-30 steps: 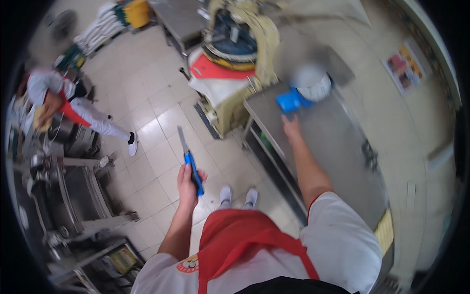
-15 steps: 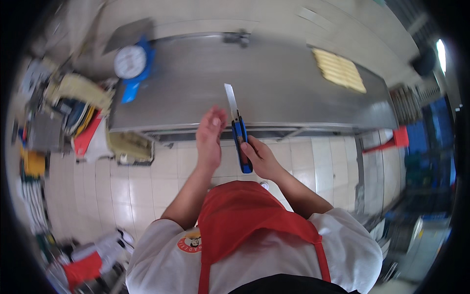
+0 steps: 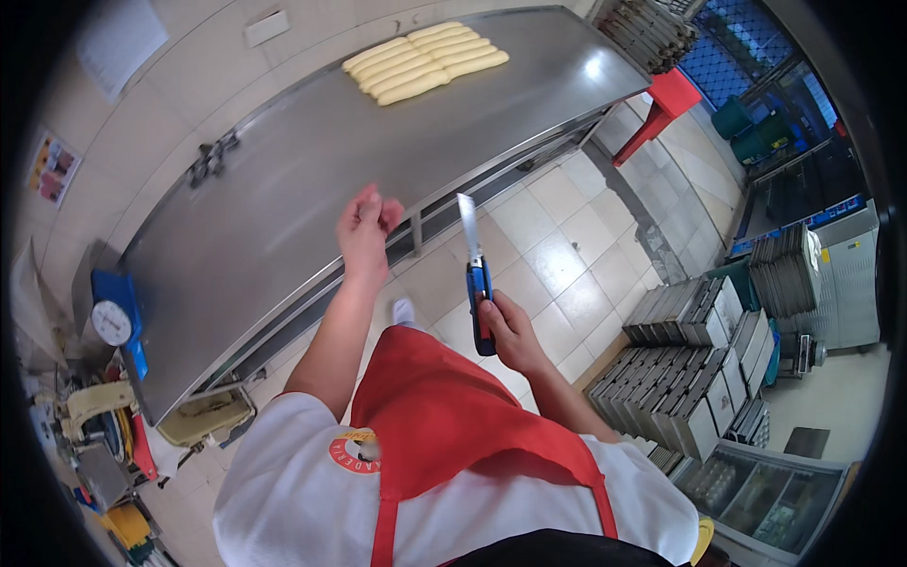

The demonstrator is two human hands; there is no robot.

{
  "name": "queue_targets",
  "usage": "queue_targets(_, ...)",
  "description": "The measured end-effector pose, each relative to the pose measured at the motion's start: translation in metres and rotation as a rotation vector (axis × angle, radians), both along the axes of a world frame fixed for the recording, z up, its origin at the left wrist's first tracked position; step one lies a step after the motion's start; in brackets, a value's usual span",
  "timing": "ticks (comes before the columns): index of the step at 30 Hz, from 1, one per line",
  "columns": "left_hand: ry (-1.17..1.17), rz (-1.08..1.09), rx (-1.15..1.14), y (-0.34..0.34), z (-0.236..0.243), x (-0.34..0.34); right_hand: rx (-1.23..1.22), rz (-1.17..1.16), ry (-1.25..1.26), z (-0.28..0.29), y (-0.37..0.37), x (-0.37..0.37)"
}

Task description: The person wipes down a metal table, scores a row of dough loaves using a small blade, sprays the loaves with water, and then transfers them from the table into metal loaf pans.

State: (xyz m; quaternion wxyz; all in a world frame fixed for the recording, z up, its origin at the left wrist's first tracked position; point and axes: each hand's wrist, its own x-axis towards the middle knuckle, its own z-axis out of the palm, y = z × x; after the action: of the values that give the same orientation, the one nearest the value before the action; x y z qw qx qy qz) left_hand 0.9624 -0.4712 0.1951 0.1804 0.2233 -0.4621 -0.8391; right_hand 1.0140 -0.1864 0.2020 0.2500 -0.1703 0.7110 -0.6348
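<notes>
In my right hand [image 3: 510,331] is a blue-and-black utility knife [image 3: 480,283], my fingers closed around its handle. Its long blade is extended and points up and away from me. Nothing touches the blade. My left hand [image 3: 368,234] is raised near the front edge of the steel table [image 3: 283,217], its fingers loosely curled and slightly apart, with nothing visible in them. Toward the far side of that table, rows of pale dough sticks [image 3: 425,61] lie side by side, out of reach of both hands.
A blue dial scale [image 3: 118,321] stands at the table's left end, and a dark metal fitting [image 3: 213,159] at its back edge. Stacked metal baking pans [image 3: 661,397] stand on my right, near a glass-topped case [image 3: 765,491]. A red stand [image 3: 666,99] is past the table's right end.
My view has turned to the right, bringing the dough sticks nearer the middle and the pan stacks into sight. The knife stays in my right hand; my left hand is now farther from it.
</notes>
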Motion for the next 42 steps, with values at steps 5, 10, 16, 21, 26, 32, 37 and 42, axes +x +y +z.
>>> queue_targets(5, 0.007, -0.610, 0.031, 0.087, -0.026, -0.045, 0.011, -0.062, -0.113, -0.019, 0.024, -0.085)
queue_targets(10, -0.015, -0.478, 0.056, 0.117, -0.038, -0.151, 0.072, -0.113, -0.094, -0.009, 0.035, -0.194)
queue_targets(16, -0.057, -0.264, 0.070, 0.074, -0.051, -0.321, -0.056, 0.117, -0.819, -0.017, 0.151, -0.249)
queue_targets(21, -0.103, -0.307, -0.118, 0.085, -0.030, -0.408, 0.932, 0.249, -0.653, -0.043, 0.213, -0.381)
queue_targets(26, -0.026, -0.417, 0.094, 0.160, -0.035, -0.489, 0.130, 0.011, -0.173, 0.012, 0.085, -0.548)
queue_targets(32, -0.106, -0.089, -0.252, 0.148, -0.025, -0.598, 0.248, -0.039, 0.073, -0.031, 0.120, -0.778)
queue_targets(37, -0.265, 0.305, -0.256, 0.127, -0.061, -0.612, 0.891, -0.039, 0.408, -0.054, 0.233, -0.934)
queue_targets(42, -0.347, 0.405, -0.206, 0.163, -0.043, -0.638, -0.187, -0.292, -0.278, -0.006, 0.227, -1.032)
